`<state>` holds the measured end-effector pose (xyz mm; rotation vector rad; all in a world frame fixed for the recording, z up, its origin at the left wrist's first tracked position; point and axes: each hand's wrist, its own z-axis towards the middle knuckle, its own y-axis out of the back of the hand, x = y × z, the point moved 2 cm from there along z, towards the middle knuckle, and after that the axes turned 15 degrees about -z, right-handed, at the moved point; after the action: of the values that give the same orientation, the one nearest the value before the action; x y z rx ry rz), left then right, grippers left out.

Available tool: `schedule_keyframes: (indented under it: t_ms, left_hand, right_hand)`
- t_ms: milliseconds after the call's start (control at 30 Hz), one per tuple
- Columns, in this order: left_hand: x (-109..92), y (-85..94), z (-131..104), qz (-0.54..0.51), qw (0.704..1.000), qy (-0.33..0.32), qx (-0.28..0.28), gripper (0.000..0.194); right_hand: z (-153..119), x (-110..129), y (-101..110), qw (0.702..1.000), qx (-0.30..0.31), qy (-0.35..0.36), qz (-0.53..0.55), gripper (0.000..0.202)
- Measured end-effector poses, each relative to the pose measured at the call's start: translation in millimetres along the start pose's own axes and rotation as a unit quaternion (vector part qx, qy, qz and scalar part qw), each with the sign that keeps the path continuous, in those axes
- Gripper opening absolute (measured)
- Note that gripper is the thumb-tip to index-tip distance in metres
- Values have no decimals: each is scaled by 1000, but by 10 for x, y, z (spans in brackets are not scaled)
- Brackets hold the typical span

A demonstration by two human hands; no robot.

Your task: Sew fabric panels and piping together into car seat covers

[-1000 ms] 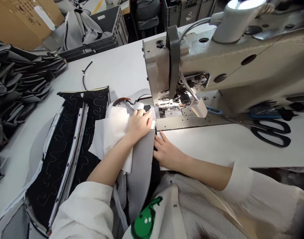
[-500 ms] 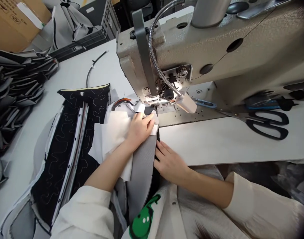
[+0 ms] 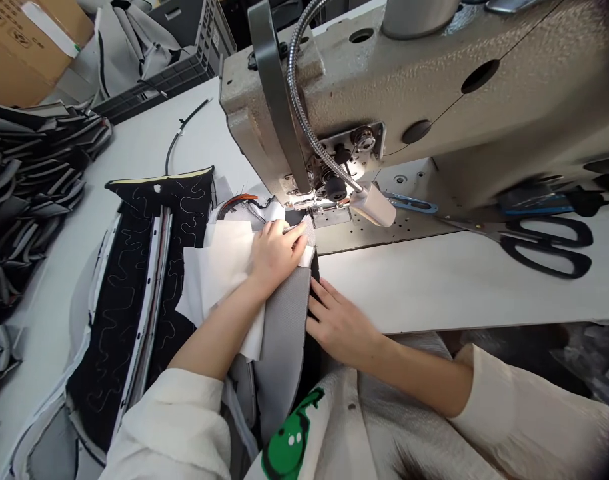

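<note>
A grey fabric panel (image 3: 284,327) with a black layer along its right edge runs up to the sewing machine's (image 3: 329,200) lit needle area. My left hand (image 3: 277,253) presses on the panel's upper end just before the presser foot, fingers bent and closed on the fabric. White cloth (image 3: 229,257) is bunched beneath and left of that hand. Lower right, my right hand (image 3: 342,327) rests its stretched, slightly spread fingers against the panel's edge; its thumb is hidden. The black quilted part (image 3: 119,300) of the workpiece spreads left of my left forearm.
Black-handled scissors (image 3: 539,243) and a blue tool (image 3: 412,202) lie right of the needle area. A lamp (image 3: 374,205) on a flexible metal neck hangs over it. Stacked grey and black pieces (image 3: 29,200), a grey crate (image 3: 204,60) and a cardboard box (image 3: 29,47) stand left.
The camera view has shifted slightly, moving the machine head left and the scissors right in the picture. Both hands keep nearly the same places on the fabric.
</note>
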<state>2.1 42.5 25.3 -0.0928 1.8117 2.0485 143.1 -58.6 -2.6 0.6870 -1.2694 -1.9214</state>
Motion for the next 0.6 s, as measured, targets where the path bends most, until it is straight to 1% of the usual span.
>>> schedule_keyframes:
  t_ms: [167, 367, 467, 600]
  left_hand:
    - [15, -6, 1, 5, 1000, -3, 0, 35]
    - [4, -8, 5, 9, 1000, -5, 3, 35]
    - [14, -20, 12, 3, 1000, -14, -4, 35]
    - [31, -52, 11, 6, 1000, -24, -12, 35]
  right_hand:
    - [3, 16, 0, 1000, 1, -3, 3, 21]
    - [6, 31, 1, 1000, -5, -11, -5, 18]
    - [1, 44, -5, 1000, -8, -8, -8, 21]
    - [-3, 54, -11, 1000, -6, -15, -9, 19]
